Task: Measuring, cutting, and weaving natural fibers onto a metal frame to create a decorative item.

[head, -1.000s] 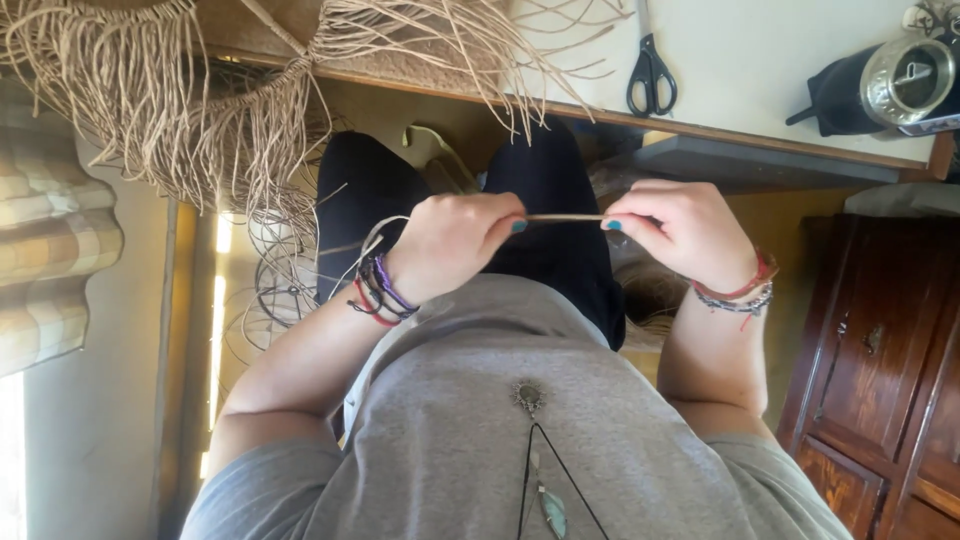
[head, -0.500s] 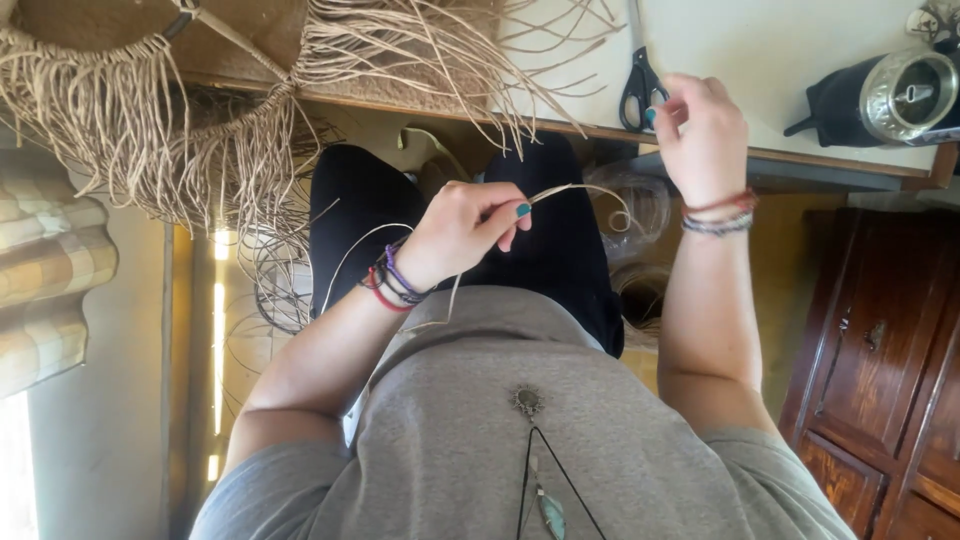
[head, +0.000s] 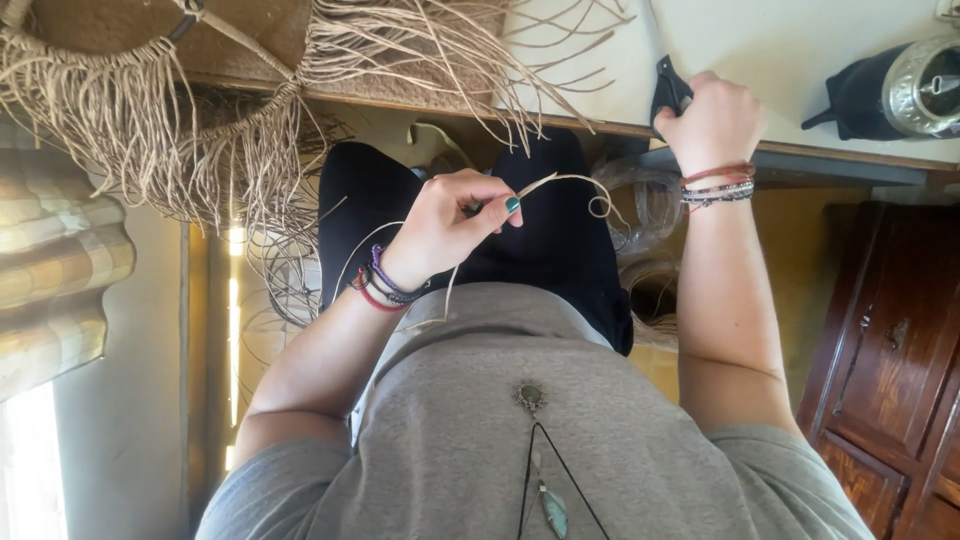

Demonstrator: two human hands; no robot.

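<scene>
Two hands work apart: your left hand [head: 440, 225] pinches a raffia strand [head: 570, 185] above your lap; right hand [head: 705, 120], at one o'clock, clenches black scissors [head: 668, 92] on the surface [head: 800, 60]. Keep the strand taut.

daylight, warm | glare lower left | soft shadows under table | sharp focus

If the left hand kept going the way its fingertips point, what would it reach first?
Probably nothing solid: the left hand, pinching a raffia strand, points across the lap toward the right forearm, though depth is unclear.
</scene>
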